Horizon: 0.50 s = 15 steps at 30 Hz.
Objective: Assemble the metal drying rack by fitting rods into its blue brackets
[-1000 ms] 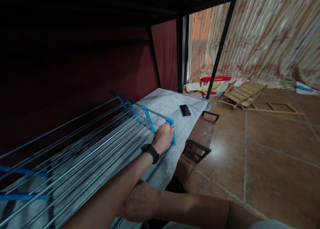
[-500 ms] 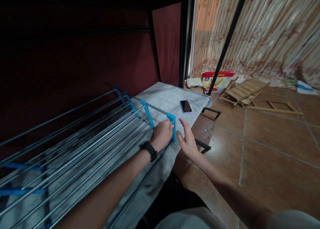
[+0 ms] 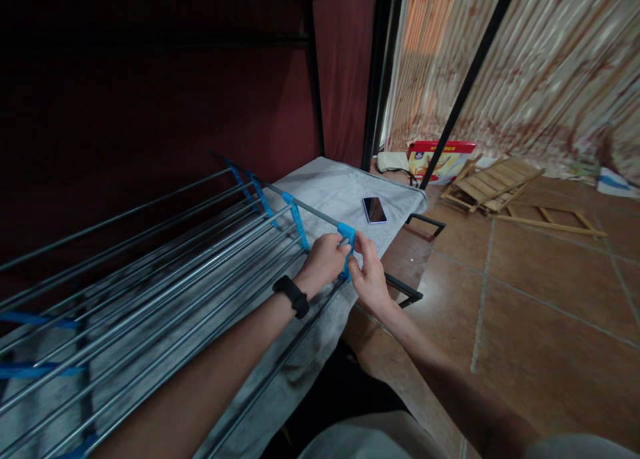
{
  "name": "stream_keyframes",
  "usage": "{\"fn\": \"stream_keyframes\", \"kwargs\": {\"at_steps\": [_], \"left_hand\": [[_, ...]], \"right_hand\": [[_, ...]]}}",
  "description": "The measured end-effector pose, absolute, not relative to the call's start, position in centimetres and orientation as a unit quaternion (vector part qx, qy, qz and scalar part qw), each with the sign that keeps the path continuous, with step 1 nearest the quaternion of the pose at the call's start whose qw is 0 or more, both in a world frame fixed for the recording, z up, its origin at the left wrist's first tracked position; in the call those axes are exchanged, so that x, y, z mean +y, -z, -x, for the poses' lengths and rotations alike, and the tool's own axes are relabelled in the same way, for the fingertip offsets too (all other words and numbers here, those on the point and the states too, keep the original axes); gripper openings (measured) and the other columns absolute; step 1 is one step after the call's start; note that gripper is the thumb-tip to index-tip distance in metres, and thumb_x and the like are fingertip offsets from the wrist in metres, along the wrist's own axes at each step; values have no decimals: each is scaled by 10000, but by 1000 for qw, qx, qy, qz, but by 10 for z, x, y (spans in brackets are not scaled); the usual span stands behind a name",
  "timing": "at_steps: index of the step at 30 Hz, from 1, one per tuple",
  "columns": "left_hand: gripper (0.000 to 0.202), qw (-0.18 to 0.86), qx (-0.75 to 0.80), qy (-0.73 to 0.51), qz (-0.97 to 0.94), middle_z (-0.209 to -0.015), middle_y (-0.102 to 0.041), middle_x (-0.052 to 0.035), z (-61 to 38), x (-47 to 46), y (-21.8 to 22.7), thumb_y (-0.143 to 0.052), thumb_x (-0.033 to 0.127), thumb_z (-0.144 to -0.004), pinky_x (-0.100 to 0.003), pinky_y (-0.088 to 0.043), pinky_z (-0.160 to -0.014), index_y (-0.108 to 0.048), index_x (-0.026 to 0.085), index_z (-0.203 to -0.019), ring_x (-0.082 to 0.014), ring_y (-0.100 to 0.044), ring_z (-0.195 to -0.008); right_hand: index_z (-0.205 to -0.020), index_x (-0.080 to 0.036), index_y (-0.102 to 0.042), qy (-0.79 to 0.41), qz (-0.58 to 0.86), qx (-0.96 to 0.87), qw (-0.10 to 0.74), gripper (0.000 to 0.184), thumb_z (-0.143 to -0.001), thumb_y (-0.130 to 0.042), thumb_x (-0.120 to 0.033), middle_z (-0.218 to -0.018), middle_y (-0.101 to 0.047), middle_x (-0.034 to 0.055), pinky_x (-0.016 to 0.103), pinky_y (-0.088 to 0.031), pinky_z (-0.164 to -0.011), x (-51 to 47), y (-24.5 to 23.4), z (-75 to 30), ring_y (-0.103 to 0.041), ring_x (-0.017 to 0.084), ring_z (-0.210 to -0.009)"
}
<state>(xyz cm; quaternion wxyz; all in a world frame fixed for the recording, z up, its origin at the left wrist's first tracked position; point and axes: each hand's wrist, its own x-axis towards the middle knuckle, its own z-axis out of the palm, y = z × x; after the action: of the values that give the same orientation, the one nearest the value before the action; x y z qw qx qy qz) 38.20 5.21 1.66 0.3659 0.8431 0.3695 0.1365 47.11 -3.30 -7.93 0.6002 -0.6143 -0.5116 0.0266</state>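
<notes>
A folded drying rack [image 3: 165,279] of several thin steel rods with blue plastic brackets lies across a grey cloth [image 3: 330,195]. My left hand [image 3: 323,262], with a black watch on the wrist, is closed round the rods just behind the nearest blue bracket [image 3: 346,235]. My right hand [image 3: 367,275] pinches that same bracket from the other side. Both hands touch at the rack's end.
A phone [image 3: 375,209] lies face up on the cloth beyond the hands. Black metal frame posts [image 3: 380,79] rise behind. On the tiled floor [image 3: 540,299] lie a folded wooden slat rack [image 3: 493,182], a red box [image 3: 440,159] and black handles [image 3: 405,289]. A curtain hangs at the back.
My right hand came up from my knee, reached to the blue bracket and closed on it. My left hand stayed on the rods. The view shifted slightly.
</notes>
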Motion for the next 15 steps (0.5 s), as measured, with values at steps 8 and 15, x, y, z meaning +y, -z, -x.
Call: {"fn": "stream_keyframes", "kwargs": {"at_steps": [8,15], "left_hand": [[182,479,326,-176,-796,-660,-580,11,-385,61,0,-551,102,-846,-221,-354,-563,-585,171,-680,-113,-514,-598],[153,553,343,-165,-741,-567,-482,39,-382,58,-3,-537,131,-871,-212,-275,-479,-600,168,-737,-85,-419,-496]], "right_hand": [[-1455,-204,-462,-28,641,-493,588,491,-975,-471,-310,-1180,-576,118,471,-544,-951,-32,74,-463,-599,265,-1087],[-1462,-199,-436,0,652,-501,569,509,-985,-486,-366,-1154,-554,115,475,-527,-953,-33,73,-460,-580,273,-1084]]}}
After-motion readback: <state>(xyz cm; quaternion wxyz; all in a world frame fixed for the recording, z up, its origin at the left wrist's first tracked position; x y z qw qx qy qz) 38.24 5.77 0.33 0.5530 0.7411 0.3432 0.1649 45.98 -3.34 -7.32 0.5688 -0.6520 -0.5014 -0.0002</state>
